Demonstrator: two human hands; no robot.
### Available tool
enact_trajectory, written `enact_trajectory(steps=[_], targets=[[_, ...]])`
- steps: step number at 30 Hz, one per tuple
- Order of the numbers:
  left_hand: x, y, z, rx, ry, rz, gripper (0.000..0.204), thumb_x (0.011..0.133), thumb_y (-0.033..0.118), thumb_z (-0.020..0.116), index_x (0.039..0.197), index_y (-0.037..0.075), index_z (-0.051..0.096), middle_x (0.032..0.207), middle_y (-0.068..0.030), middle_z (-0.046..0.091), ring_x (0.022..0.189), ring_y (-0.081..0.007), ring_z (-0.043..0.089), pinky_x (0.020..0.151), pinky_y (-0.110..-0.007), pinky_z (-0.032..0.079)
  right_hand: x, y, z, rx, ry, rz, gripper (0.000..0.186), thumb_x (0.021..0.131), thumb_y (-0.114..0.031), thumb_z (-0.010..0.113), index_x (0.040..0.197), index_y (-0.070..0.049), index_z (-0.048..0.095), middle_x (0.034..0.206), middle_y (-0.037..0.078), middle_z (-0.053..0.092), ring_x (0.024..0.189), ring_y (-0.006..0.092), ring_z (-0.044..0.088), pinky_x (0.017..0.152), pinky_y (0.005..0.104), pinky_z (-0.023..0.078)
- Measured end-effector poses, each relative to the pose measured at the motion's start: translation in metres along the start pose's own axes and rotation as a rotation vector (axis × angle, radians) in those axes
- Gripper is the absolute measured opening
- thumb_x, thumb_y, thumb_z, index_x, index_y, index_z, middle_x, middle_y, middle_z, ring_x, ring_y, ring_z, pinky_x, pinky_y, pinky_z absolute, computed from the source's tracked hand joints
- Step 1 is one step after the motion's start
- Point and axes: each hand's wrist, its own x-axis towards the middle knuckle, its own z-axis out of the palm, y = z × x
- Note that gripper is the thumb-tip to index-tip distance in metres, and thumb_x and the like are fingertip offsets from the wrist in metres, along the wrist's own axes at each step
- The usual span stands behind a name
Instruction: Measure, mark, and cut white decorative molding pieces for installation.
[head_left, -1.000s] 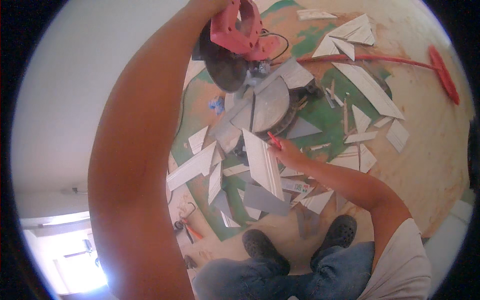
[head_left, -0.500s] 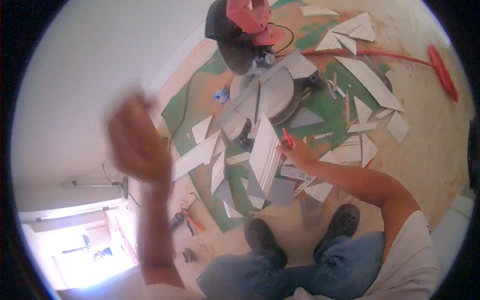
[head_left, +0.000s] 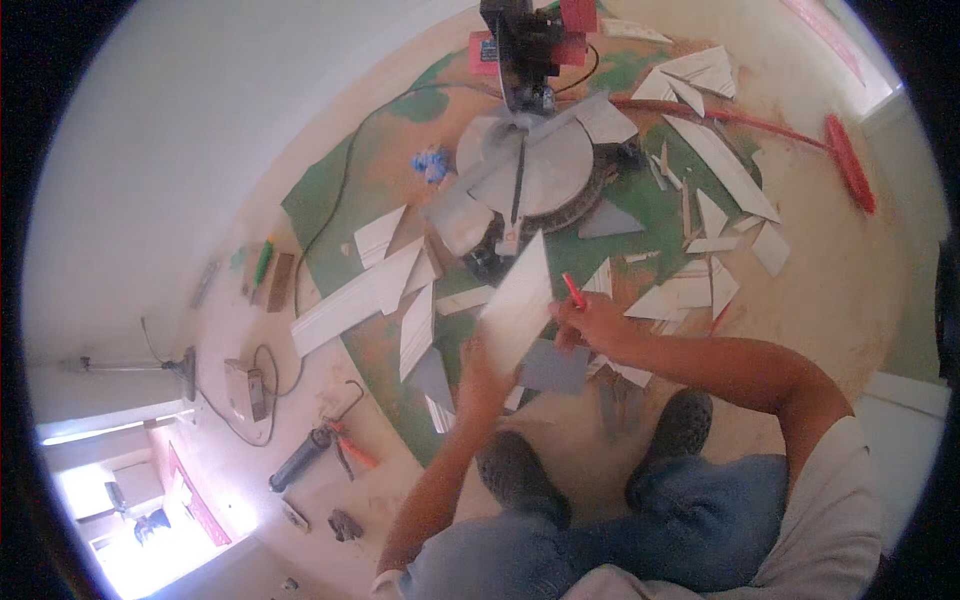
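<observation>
My left hand [head_left: 482, 382] is closed around the lower end of a white trim board piece [head_left: 520, 305] with slanted ends. The piece is held up in front of the miter saw [head_left: 540, 165], its pointed end toward the saw's round table. In my right hand [head_left: 598, 325] is a slim red pencil [head_left: 574, 291], its end sticking up above the fingers. That hand is at the right edge of the trim piece; whether its fingertips touch the edge is unclear. A grey flat offcut [head_left: 555, 366] lies below the right hand.
Many white trim offcuts [head_left: 375, 290] lie around the saw on a green, dust-covered sheet [head_left: 330, 195]. A red broom [head_left: 850, 165] lies at the right. To the left are a caulking gun [head_left: 302, 458], a cable [head_left: 345, 190] and a small wooden block [head_left: 275, 282].
My left hand has come down from the raised left side and taken hold of the trim piece. The piece's grooved edge no longer shows clearly. My right hand keeps the pencil.
</observation>
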Motion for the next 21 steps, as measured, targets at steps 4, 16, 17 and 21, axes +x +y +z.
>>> enact_trajectory(steps=[4, 16, 17, 21], targets=[[0.062, -0.074, -0.027, 0.288, 0.181, 0.367, 0.092, 0.079, 0.019, 0.075, 0.148, -0.005, 0.021, 0.152, -0.0251, 0.027, 0.134, -0.0443, 0.034, 0.114, -0.047, 0.030, 0.011, -0.035, -0.043, 0.075, 0.133, -0.091, 0.030, 0.097, -0.032, 0.058, 0.093, -0.002, 0.059, 0.068, 0.007, 0.064, 0.057, 0.0162, 0.062, 0.052, 0.0298, 0.050], [0.164, -0.079, -0.060, 0.082, 0.239, 0.225, 0.081, 0.083, 0.030, 0.073, 0.149, 0.008, 0.033, 0.149, -0.0329, 0.020, 0.136, -0.0499, 0.031, 0.107, -0.049, 0.040, 0.045, -0.372, -0.136, -0.558, 0.763, -0.815, 0.040, 0.091, -0.042, 0.059, 0.095, -0.002, 0.064, 0.074, 0.010, 0.062, 0.063, 0.0232, 0.060, 0.053, 0.0389, 0.049], [0.167, -0.084, -0.057, -0.010, 0.249, 0.174, 0.078, 0.080, 0.027, 0.075, 0.146, 0.005, 0.039, 0.149, -0.0353, 0.018, 0.138, -0.0516, 0.026, 0.108, -0.049, 0.038, 0.063, -0.392, -0.129, -0.639, 0.765, -0.742, 0.040, 0.090, -0.042, 0.059, 0.094, -0.002, 0.064, 0.075, 0.010, 0.062, 0.064, 0.0230, 0.060, 0.054, 0.0398, 0.049], [0.179, -0.066, -0.038, -0.013, 0.240, 0.166, 0.077, 0.082, 0.029, 0.074, 0.147, 0.010, 0.038, 0.148, -0.0367, 0.019, 0.138, -0.0525, 0.026, 0.107, -0.050, 0.038, 0.110, -0.444, -0.151, -0.893, 0.796, -0.485, 0.039, 0.088, -0.041, 0.061, 0.090, -0.002, 0.066, 0.078, 0.010, 0.063, 0.067, 0.0226, 0.061, 0.057, 0.0422, 0.050]])
